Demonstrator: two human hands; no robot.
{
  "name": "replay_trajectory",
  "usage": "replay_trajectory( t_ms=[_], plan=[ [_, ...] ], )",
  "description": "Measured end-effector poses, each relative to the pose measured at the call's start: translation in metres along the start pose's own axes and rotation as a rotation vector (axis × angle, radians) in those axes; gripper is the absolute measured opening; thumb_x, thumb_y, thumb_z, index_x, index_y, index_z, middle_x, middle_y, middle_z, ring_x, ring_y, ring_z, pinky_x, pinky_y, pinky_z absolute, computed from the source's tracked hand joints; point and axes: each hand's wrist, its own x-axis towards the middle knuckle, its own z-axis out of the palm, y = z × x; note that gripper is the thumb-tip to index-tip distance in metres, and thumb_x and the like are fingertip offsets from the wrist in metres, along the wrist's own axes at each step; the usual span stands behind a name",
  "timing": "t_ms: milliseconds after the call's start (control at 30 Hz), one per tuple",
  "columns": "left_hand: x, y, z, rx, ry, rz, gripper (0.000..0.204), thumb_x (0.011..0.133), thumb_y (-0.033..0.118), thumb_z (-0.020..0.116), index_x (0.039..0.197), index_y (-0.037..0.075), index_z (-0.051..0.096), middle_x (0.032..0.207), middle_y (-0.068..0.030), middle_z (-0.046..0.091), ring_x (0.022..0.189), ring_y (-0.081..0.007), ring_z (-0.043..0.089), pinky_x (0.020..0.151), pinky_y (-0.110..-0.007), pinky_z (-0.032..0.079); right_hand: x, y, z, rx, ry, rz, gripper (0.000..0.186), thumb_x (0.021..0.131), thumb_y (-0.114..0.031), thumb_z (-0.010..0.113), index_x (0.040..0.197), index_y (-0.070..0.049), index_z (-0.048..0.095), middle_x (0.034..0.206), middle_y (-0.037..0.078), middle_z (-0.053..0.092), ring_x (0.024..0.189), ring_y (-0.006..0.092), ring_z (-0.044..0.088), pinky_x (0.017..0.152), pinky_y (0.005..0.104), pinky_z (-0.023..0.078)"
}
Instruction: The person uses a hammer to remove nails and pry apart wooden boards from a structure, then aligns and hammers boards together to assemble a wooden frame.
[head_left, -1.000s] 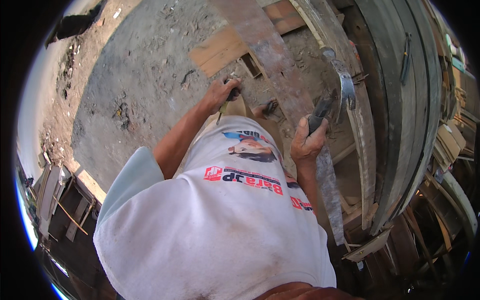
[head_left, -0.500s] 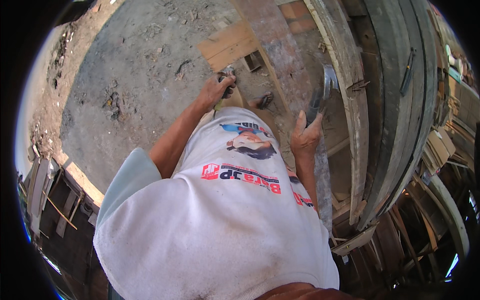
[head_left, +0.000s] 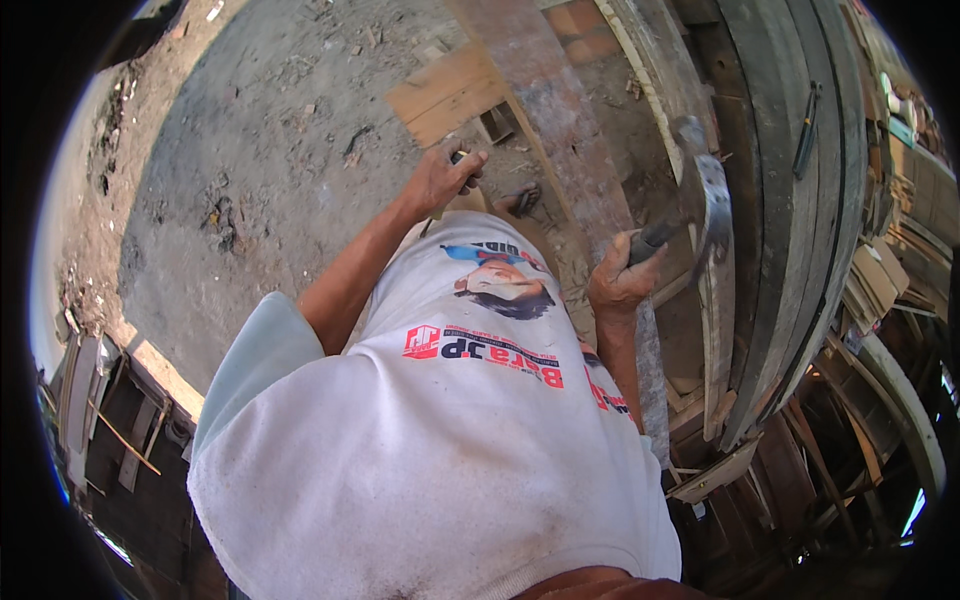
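Observation:
My right hand point(head_left: 622, 280) is closed round the dark handle of a claw hammer point(head_left: 712, 205). The hammer's bright metal head is slightly blurred and appears over the upright edge of the wooden planks at the right. Near my knees, my left hand point(head_left: 445, 178) is closed on a slim tool point(head_left: 459, 157) with a dark and yellow end; the fingers cover most of it, so its kind is unclear. A long, worn board point(head_left: 555, 100) runs between my two hands.
Weathered curved planks point(head_left: 780, 230) stand along the right, with a slim dark-handled tool point(head_left: 806, 132) lying on them. A light brown board point(head_left: 447, 95) and a small box-like wooden piece point(head_left: 497, 123) rest on the dirt floor point(head_left: 270, 130). Scrap wood point(head_left: 885, 280) piles up farther right.
My right hand has turned the hammer, swinging its head right toward the planks. My left hand has shifted slightly, and less of its tool shows.

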Motion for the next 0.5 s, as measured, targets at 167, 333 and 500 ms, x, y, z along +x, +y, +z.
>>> replay_trajectory(
  t_ms=[167, 333, 500],
  plan=[
    [0.015, 0.019, -0.007, 0.065, -0.001, 0.066, 0.043, 0.099, 0.044, 0.067, 0.096, 0.001, 0.064, 0.085, -0.0070, 0.070, 0.075, -0.0129, 0.065, 0.067, -0.029, 0.054, 0.006, 0.015, 0.029, -0.227, -0.265, 0.310, 0.041, 0.105, -0.039, 0.058, 0.103, 0.002, 0.054, 0.084, 0.033, 0.065, 0.078, 0.0544, 0.064, 0.063, 0.0556, 0.047],
    [0.010, 0.032, 0.018, 0.140, -0.109, 0.027, 0.068, 0.095, 0.058, 0.067, 0.126, -0.001, 0.061, 0.105, -0.0118, 0.072, 0.089, -0.0177, 0.067, 0.073, -0.030, 0.055, -0.006, 0.011, 0.008, -0.121, -0.158, 0.334, 0.044, 0.103, -0.041, 0.062, 0.100, 0.002, 0.057, 0.082, 0.028, 0.065, 0.081, 0.0512, 0.064, 0.070, 0.0554, 0.047],
    [0.026, 0.038, 0.059, -0.104, -0.221, -0.012, 0.091, 0.089, 0.065, 0.070, 0.139, -0.008, 0.052, 0.121, -0.0189, 0.066, 0.114, -0.0236, 0.065, 0.083, -0.034, 0.059, -0.039, 0.034, -0.002, -0.261, -0.137, 0.413, 0.039, 0.094, -0.034, 0.075, 0.101, 0.002, 0.060, 0.096, 0.026, 0.067, 0.091, 0.0467, 0.066, 0.077, 0.0533, 0.049]
  ],
)
